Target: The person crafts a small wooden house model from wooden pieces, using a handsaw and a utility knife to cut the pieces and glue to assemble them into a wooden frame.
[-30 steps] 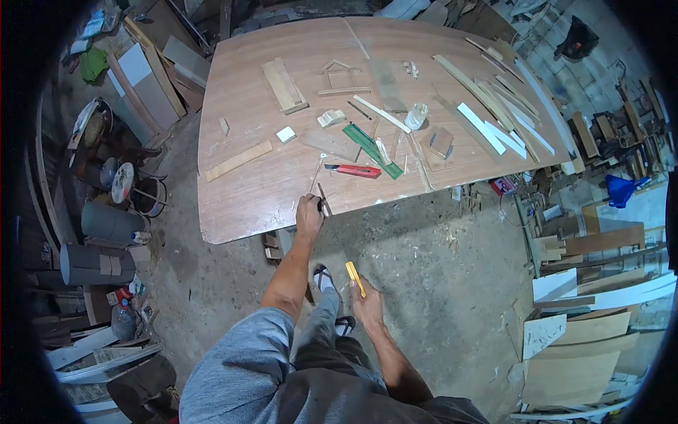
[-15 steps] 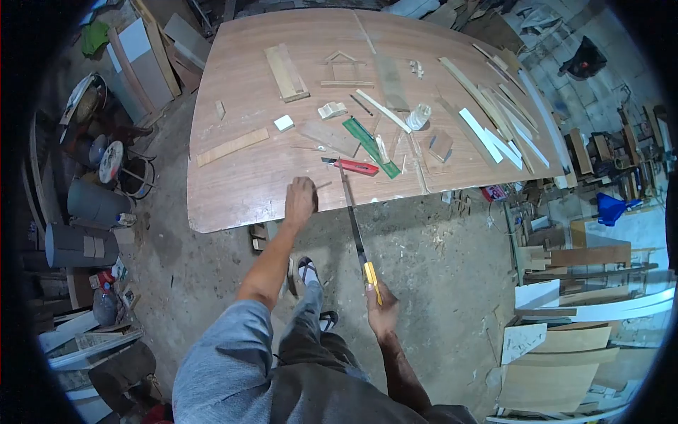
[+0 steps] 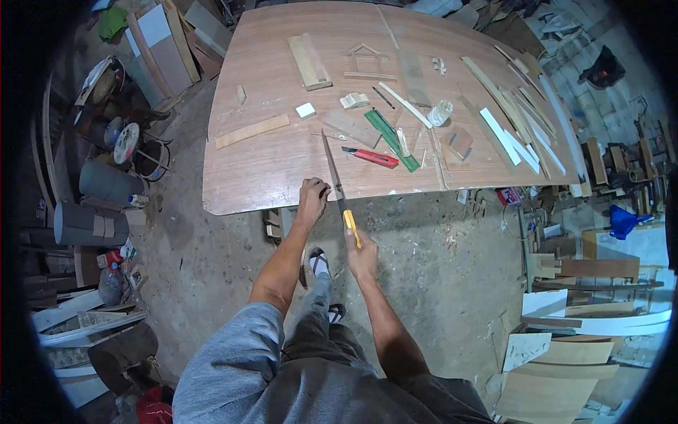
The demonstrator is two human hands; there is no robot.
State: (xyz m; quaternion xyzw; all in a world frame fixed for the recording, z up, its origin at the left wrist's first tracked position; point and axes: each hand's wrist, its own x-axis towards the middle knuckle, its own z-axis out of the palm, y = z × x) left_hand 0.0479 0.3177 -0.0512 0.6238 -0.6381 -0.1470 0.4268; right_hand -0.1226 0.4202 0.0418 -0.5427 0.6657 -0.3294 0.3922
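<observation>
My right hand [image 3: 363,254] is closed around the yellow handle of a saw [image 3: 333,167], whose blade points away over the table's front edge. Beside the blade, on the left, my left hand [image 3: 313,196] rests at the edge of the wooden table [image 3: 261,177]. Its fingers are curled together; a small piece at the fingertips is too small to make out. Farther in lie a red utility knife [image 3: 376,157], a green ruler [image 3: 390,139] and a thin flat board [image 3: 351,128].
A clear jar [image 3: 440,113], a white block [image 3: 305,110], a flat wood strip [image 3: 253,131] and a small stick frame [image 3: 370,63] are on the table. Long strips [image 3: 499,136] lie at its right. Grey buckets [image 3: 92,225] stand on the floor at the left.
The saw and my right hand have moved forward and left, bringing the blade beside my left hand. The thin stick near my left fingers is now mostly hidden. The view has shifted slightly.
</observation>
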